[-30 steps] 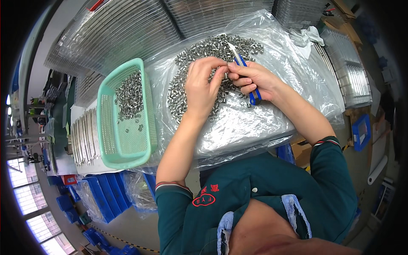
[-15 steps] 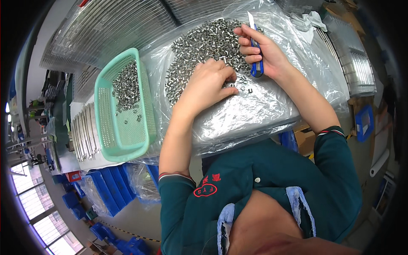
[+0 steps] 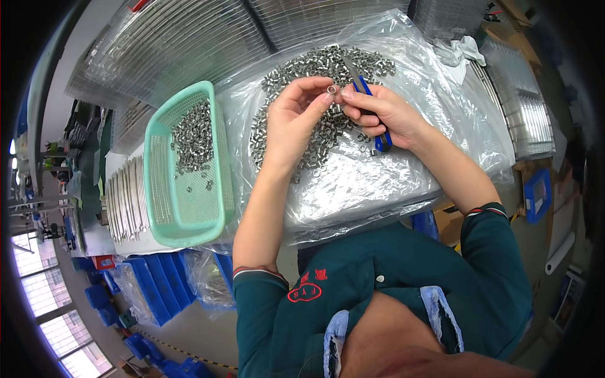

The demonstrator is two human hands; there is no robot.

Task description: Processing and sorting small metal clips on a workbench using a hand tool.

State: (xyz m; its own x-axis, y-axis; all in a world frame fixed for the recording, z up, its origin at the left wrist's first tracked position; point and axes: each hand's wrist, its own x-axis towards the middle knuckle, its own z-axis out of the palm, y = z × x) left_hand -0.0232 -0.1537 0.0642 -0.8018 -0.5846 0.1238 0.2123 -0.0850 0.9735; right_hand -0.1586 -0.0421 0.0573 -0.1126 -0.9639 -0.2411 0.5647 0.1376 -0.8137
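Note:
Between the thumb and fingers of my left hand is a small metal ring, held up above the pile. My right hand grips a blue utility knife, its blade out and pointing away from me. The right fingertips come close to the ring; whether they touch it I cannot tell. Beneath both hands spreads a heap of small shiny metal rings on clear plastic sheeting. To the left, a pale green plastic basket contains more of these small metal parts.
Clear ribbed plastic trays stand behind the heap, and another stack is at the right. Long metal rods lie left of the basket. A white cloth rests at the back right. Blue bins sit below the table's left side.
My left hand has risen from the heap with a metal ring in its fingers. The right hand has come lower and closer to it, with the knife tilted more to the left.

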